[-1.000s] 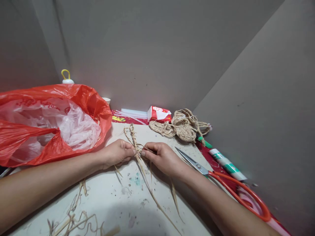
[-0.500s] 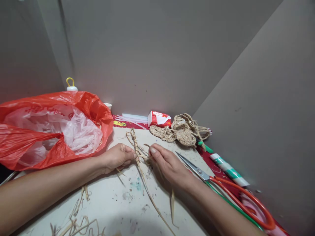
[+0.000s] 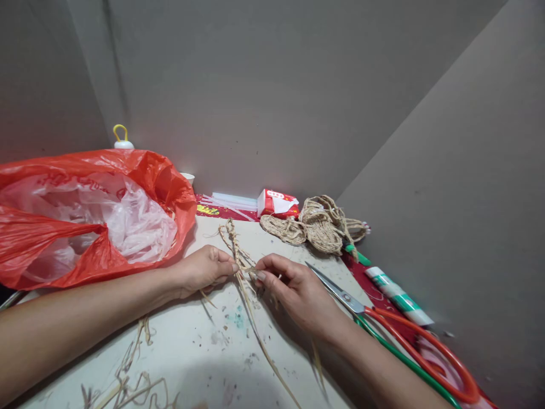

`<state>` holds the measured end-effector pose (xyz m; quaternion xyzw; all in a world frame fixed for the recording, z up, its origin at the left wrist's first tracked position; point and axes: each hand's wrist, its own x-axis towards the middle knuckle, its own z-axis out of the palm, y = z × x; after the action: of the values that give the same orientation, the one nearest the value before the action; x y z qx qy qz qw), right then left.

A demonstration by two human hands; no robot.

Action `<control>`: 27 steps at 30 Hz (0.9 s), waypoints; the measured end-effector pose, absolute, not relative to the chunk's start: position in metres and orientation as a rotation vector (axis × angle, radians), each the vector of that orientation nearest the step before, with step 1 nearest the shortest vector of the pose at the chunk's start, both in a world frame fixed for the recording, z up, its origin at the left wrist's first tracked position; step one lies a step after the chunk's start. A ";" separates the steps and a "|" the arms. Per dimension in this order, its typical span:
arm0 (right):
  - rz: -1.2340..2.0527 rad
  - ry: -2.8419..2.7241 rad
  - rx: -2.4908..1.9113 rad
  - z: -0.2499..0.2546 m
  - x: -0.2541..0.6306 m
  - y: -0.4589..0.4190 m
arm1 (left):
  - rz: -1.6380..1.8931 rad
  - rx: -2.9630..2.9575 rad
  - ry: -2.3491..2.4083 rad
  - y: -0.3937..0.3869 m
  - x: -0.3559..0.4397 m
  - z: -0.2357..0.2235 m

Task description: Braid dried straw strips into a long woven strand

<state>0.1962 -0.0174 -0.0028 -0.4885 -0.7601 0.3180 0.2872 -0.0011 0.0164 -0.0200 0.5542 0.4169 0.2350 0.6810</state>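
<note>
A narrow braid of dry straw [image 3: 234, 238] lies on the pale, stained board, its far end looped. My left hand [image 3: 212, 267] pinches the near end of this braid between thumb and fingers. Just to the right, my right hand [image 3: 289, 287] is closed on a loose straw strand [image 3: 251, 271] beside the braid, fingertips close to the left ones. One long straw strand [image 3: 266, 351] trails from the braid toward the front edge. Another strand hangs blurred below my right hand.
At left sits a red plastic bag [image 3: 179, 199] lined with clear plastic. Orange-handled scissors [image 3: 347, 298] lie right, beside my right forearm. Woven straw pieces [image 3: 321, 227], a red tissue pack [image 3: 276, 203] and a green-white roll [image 3: 399, 295] stand behind. Straw scraps [image 3: 131, 383] lie in front.
My right hand has turned and its fingertips have moved left, closer to the braid, bringing the strand across. My left hand keeps its pinch in nearly the same place.
</note>
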 end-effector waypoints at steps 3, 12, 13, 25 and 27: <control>0.675 -2.073 -1.286 -0.001 0.196 -0.016 | 0.537 1.259 0.922 0.016 -0.001 -0.019; 0.997 -1.906 -1.465 -0.009 0.190 -0.008 | 0.537 1.291 0.925 0.015 -0.001 -0.020; 0.994 -1.908 -1.484 -0.009 0.190 -0.008 | 0.539 1.294 0.926 0.015 -0.001 -0.020; 0.779 -2.060 -1.411 -0.017 0.187 0.000 | 0.531 1.333 0.920 0.015 -0.001 -0.020; 0.719 -2.158 -1.393 -0.016 0.186 0.000 | 0.533 1.332 0.925 0.015 -0.001 -0.021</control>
<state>0.1863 0.0003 -0.0161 -0.5077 -0.7864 0.2619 0.2349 -0.0010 0.0149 -0.0208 0.5882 0.4083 0.2352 0.6573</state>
